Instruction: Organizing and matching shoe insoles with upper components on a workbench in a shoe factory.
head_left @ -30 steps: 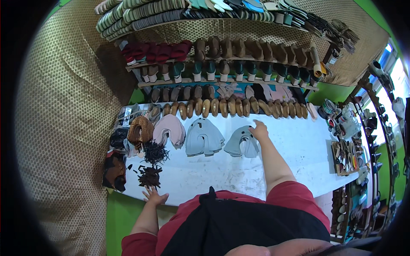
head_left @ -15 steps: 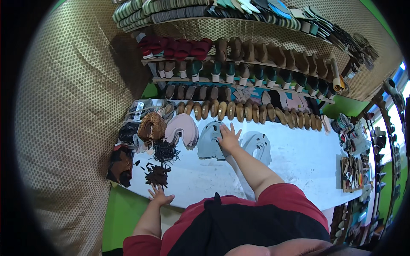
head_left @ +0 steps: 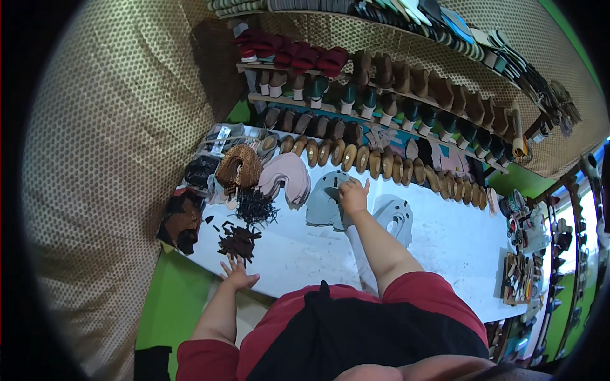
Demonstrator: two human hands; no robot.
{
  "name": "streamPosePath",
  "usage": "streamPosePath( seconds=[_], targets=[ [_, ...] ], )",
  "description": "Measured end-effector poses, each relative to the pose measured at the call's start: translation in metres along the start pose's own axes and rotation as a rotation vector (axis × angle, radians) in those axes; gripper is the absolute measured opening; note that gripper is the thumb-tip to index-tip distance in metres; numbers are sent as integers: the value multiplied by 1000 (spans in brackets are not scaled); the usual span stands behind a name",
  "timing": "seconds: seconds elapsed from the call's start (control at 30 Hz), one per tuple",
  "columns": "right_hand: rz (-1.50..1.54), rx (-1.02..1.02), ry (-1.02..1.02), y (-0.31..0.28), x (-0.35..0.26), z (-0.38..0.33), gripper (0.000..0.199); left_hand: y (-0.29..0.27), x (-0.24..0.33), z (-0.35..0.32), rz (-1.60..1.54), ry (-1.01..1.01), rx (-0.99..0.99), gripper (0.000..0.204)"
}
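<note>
Right hand: reaches out over the white table, fingers spread and laid flat on the upper right part of a grey stack of cut shoe pieces; it grips nothing.
Grey stack: lies under and to the left of that hand, about mid-table, its curved end toward the shelves.
Second grey stack: just right of the right forearm, not touched.
Left hand: palm down at the near table edge, fingers spread and empty, fingertips just short of a heap of dark brown scraps.
Pink stack: left of the grey stack, close beside it.
Woven brown pieces: further left, near the table's corner.
Row of tan soles: along the far edge, beyond the right hand.
Shelves of shoes: on the wall above.
</note>
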State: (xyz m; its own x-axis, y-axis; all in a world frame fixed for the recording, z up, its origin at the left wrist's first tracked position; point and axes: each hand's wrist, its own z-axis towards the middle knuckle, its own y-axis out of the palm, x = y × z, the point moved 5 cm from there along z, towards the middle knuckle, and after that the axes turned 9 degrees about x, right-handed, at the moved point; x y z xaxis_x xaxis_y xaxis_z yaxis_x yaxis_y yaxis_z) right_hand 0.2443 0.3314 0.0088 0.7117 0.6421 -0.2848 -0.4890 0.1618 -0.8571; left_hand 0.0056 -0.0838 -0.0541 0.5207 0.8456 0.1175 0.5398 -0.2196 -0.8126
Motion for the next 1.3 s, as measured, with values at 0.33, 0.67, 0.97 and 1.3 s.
streamPosePath(
  seconds=[0.33, 0.67, 0.97, 1.3],
  targets=[
    [735, -701, -173, -108, -58, 6, 14, -2, 6, 1, -22, 13, 1, 131],
    [618, -1086, -471, -14, -163, -35, 25, -2, 8, 2, 0, 24, 21, 128],
    [299, -412, -476, 28, -177, -142, 65, -3, 6, -7, -11, 3, 31, 126],
    [79, -591, -504, 27, -158, -186, 71, -8, 9, -16, -8, 13, 74, 122]
  ],
)
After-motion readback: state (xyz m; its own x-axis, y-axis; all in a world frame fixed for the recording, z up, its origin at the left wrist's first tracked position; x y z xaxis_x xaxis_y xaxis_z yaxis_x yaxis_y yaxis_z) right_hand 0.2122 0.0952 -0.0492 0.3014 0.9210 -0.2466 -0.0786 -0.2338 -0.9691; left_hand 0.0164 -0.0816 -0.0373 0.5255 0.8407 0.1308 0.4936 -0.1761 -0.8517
